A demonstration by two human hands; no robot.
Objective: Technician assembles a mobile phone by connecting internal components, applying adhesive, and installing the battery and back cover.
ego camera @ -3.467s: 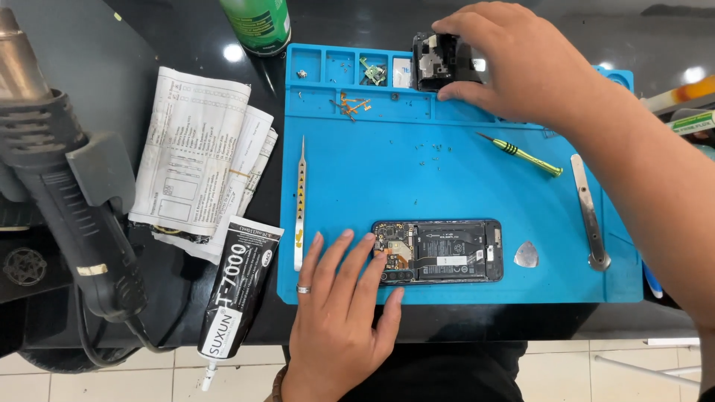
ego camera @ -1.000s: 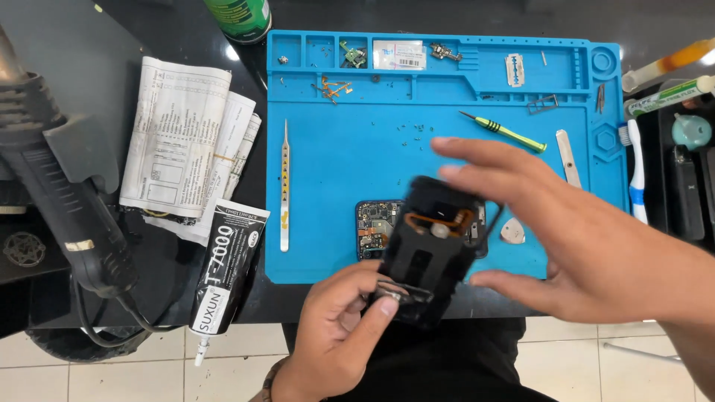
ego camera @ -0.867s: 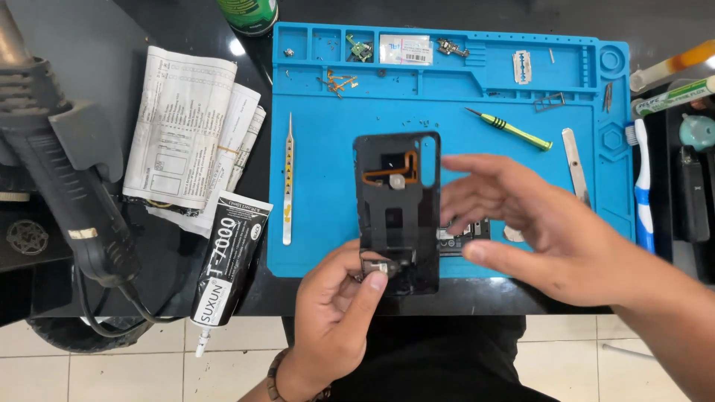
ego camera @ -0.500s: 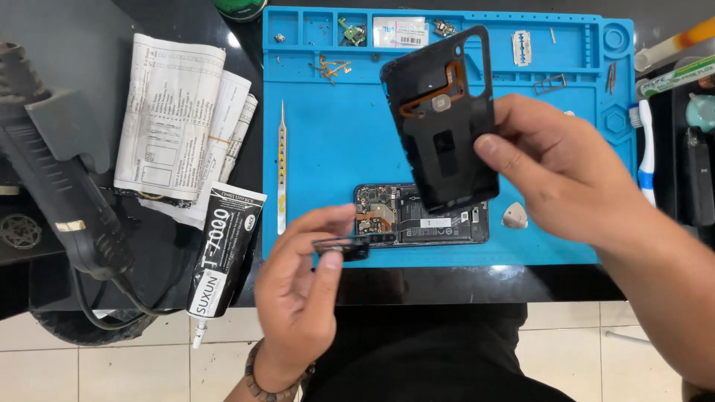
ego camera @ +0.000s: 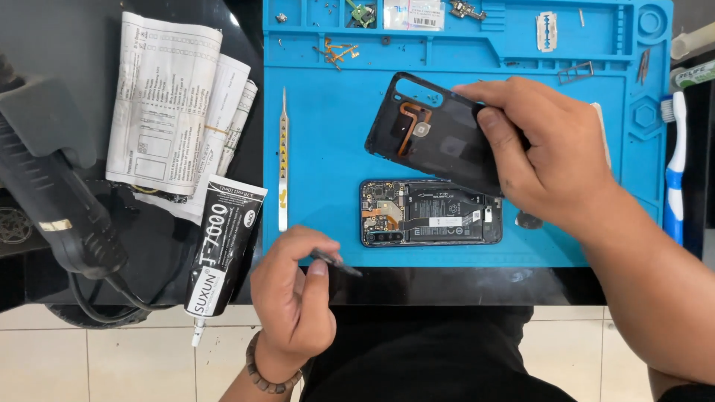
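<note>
Back cover [ego camera: 439, 138] we hold tilted in our right hand [ego camera: 547, 152] above the open phone [ego camera: 432, 212], while our left hand [ego camera: 294, 298] pinches what seems a small dark strip [ego camera: 337, 262].

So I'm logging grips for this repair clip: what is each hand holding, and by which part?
Right hand grips the black back cover by its right end. Left hand pinches a small dark strip at one end.
</note>
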